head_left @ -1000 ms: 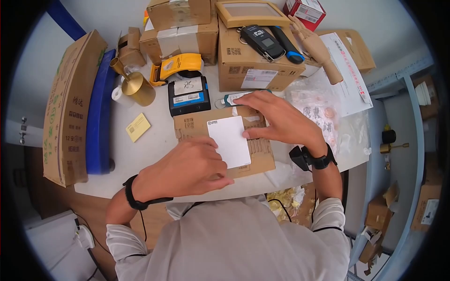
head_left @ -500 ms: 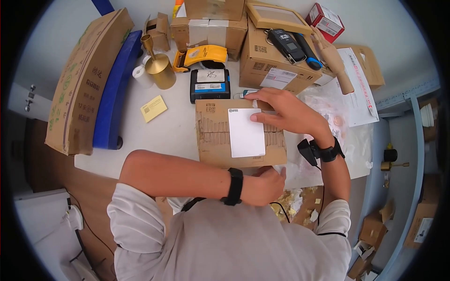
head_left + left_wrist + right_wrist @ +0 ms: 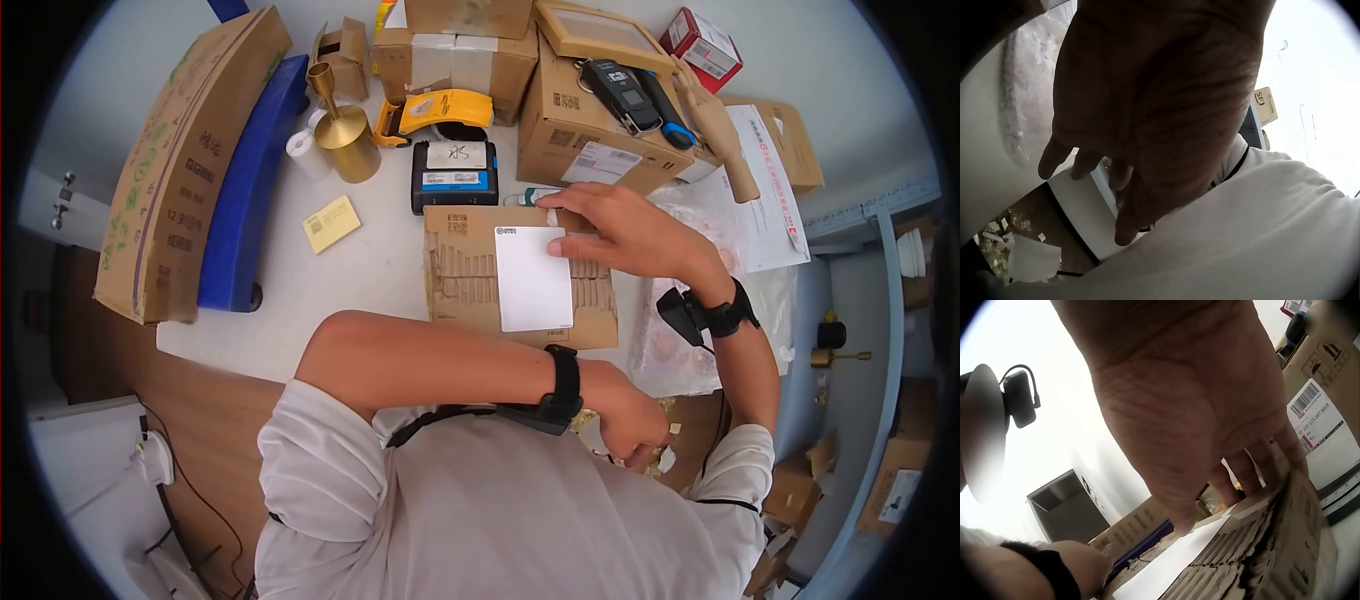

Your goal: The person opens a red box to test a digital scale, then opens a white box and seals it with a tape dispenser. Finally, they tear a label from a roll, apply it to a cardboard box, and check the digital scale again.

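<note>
A flat cardboard box with torn, ridged strips lies near the table's front edge. On its top is a white label with small print in one corner. My right hand rests on the box's far right part, thumb touching the label and relaxed fingers at the far edge. My left hand is past the table's front edge, close to my body, its fingers hanging loosely downward. Below it, in the left wrist view, a white sheet lies over scattered paper scraps.
Behind the box stand a black label printer, a yellow tape dispenser and a brass vessel. A yellow note pad lies to the left. Larger cartons line the back; plastic-wrapped goods lie on the right.
My left hand has left the label's side and swung right and toward me, past the table edge. My right hand stays by the label; the head view has shifted.
</note>
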`<state>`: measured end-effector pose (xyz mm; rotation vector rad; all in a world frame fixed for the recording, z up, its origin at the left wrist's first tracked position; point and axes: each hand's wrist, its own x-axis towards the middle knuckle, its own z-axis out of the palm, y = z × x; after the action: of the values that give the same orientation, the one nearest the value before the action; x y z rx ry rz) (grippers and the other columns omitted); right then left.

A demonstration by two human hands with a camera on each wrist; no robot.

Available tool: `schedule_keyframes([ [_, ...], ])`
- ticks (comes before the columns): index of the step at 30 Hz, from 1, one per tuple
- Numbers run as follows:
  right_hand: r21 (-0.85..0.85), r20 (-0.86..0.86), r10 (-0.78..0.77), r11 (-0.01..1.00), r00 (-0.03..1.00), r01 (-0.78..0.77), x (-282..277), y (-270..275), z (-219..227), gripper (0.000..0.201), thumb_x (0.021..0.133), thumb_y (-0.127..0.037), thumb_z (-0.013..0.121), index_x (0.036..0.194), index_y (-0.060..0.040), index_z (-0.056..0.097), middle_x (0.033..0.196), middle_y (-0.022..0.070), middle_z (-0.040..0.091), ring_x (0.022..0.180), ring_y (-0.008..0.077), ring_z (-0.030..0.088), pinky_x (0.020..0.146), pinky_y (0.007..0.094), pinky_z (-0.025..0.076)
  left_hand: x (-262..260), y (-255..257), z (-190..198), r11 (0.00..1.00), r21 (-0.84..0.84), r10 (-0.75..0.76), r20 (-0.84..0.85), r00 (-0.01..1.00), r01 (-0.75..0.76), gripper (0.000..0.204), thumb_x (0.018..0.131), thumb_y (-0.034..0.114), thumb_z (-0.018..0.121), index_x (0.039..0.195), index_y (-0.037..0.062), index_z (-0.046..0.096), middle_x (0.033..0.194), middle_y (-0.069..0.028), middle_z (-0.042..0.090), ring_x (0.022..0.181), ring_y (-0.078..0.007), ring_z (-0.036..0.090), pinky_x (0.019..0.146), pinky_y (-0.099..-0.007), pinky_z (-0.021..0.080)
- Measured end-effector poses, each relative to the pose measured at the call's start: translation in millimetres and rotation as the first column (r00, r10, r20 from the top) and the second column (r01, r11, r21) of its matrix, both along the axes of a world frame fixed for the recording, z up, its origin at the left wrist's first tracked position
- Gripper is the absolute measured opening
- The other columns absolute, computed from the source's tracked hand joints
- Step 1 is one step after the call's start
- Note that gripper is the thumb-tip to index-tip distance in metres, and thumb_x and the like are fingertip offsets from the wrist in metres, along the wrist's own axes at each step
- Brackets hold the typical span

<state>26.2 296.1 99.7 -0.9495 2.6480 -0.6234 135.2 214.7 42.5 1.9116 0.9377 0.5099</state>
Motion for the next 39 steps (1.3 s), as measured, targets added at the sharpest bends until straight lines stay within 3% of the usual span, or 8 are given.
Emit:
schedule_keyframes([
  [6,-0.033,0.017,-0.029,0.999,0.999,0.03,8,-1,-3,0.065,0.089,-0.033,0.077,0.14,0.0005,0.054,0.118,0.0218,0.065,0.107,0.0399,0.063,0.094,0.0429,0.051,-49,-32,32,0.929,0.126,0.332,0.123,0.935,-0.347,0.028,0.089,0.022,0.065,0.108,0.0028,0.074,0.109,-0.0141,0.072,0.101,-0.0329,0.067,0.092,-0.0431,0.052],
  [10,-0.058,0.021,-0.024,0.998,1.0,0.025,11,8,-10,0.086,0.077,-0.038,0.086,0.146,-0.0022,0.049,0.135,0.0236,0.057,0.126,0.0402,0.055,0.104,0.0486,0.047,-99,-97,78,0.842,-0.108,0.539,0.238,0.808,-0.529,0.023,0.092,0.022,0.071,0.107,0.0042,0.075,0.096,-0.008,0.075,0.089,-0.0201,0.069,0.082,-0.0331,0.054],
  [12,-0.025,-0.008,0.02,0.999,1.0,-0.02,32,6,-2,0.097,0.07,-0.04,0.089,0.149,-0.0045,0.045,0.145,0.024,0.049,0.135,0.0425,0.047,0.11,0.0535,0.04,-121,-141,86,0.644,-0.192,0.762,0.245,0.6,-0.74,0.019,0.093,0.018,0.073,0.107,0.0053,0.075,0.095,-0.0054,0.075,0.085,-0.0145,0.068,0.079,-0.0295,0.054],
  [16,0.196,-0.053,0.108,0.976,0.993,-0.096,56,-15,5,0.123,0.053,-0.046,0.095,0.156,-0.0108,0.037,0.162,0.0234,0.028,0.15,0.0486,0.023,0.119,0.0633,0.024,-141,-181,75,0.37,-0.007,0.902,0.24,0.358,-0.929,0.023,0.092,0.016,0.075,0.112,0.0043,0.074,0.106,-0.0057,0.073,0.096,-0.013,0.065,0.087,-0.0282,0.052],
  [20,0.176,-0.016,0.105,0.979,0.994,-0.101,51,-21,12,0.126,0.051,-0.041,0.094,0.158,-0.0155,0.033,0.163,0.0222,0.026,0.149,0.0485,0.026,0.118,0.0633,0.027,-146,-196,63,0.126,0.023,0.965,0.229,0.128,-0.992,0.028,0.09,0.015,0.077,0.115,0.0019,0.072,0.116,-0.0072,0.07,0.107,-0.0146,0.063,0.098,-0.0307,0.049],
  [24,0.149,0.004,0.106,0.983,0.994,-0.105,49,-24,17,0.128,0.051,-0.04,0.094,0.16,-0.0171,0.03,0.165,0.022,0.022,0.148,0.0493,0.025,0.118,0.0664,0.025,-145,-206,55,0.044,0.173,0.981,0.177,0.075,-0.984,0.033,0.089,0.017,0.078,0.117,0.0035,0.071,0.121,-0.0085,0.069,0.114,-0.0196,0.062,0.104,-0.0359,0.047],
  [26,0.202,-0.137,0.135,0.974,0.981,-0.106,55,-26,-4,0.128,0.052,-0.041,0.094,0.16,-0.0192,0.029,0.166,0.0221,0.021,0.148,0.0508,0.024,0.118,0.0687,0.022,-144,-211,40,0.045,0.429,0.992,0.086,0.091,-0.902,0.04,0.088,0.021,0.08,0.123,0.0065,0.068,0.13,-0.0102,0.065,0.123,-0.0258,0.059,0.106,-0.0394,0.045],
  [39,0.11,-0.134,0.093,0.991,0.987,-0.079,53,-31,19,0.119,0.052,-0.04,0.089,0.157,-0.0176,0.038,0.158,0.021,0.032,0.137,0.0488,0.034,0.114,0.058,0.029,-151,-241,27,0.014,0.206,0.983,0.179,0.051,-0.978,0.06,0.087,0.038,0.08,0.136,0.0086,0.059,0.14,-0.0124,0.057,0.133,-0.0278,0.053,0.109,-0.0428,0.043],
])
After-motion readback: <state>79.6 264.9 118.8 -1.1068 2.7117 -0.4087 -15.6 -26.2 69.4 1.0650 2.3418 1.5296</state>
